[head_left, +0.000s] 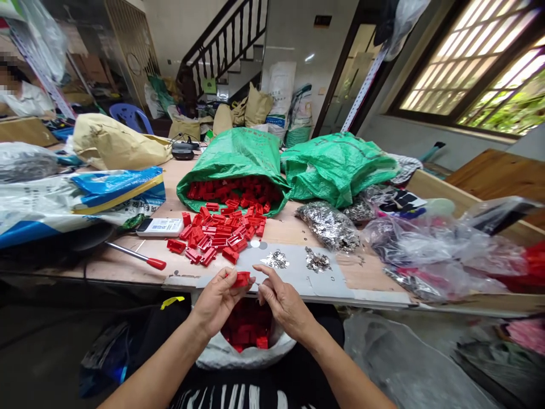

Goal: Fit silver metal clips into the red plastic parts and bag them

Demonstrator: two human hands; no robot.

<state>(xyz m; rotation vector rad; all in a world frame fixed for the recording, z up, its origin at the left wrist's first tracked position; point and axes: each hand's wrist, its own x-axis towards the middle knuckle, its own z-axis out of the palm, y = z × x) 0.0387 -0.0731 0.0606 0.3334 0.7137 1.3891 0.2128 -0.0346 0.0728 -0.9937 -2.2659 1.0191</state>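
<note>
My left hand (217, 301) is closed on a small red plastic part (242, 278) at the table's front edge. My right hand (283, 301) is pinched beside it, fingertips touching the part; whether something small sits in the pinch is too tiny to tell. Below both hands a white bag (221, 355) on my lap holds more red parts (249, 329). A heap of loose red parts (215, 233) lies on the table, spilling from an open green sack (234, 156). Two small piles of silver metal pieces (276, 260) lie just beyond my hands.
A second green sack (336, 165) and clear bags of metal pieces (330, 224) sit at right. A white remote (159, 227) and a red-handled screwdriver (136, 255) lie at left, near blue-white bags (85, 196). A person (21, 94) sits far left.
</note>
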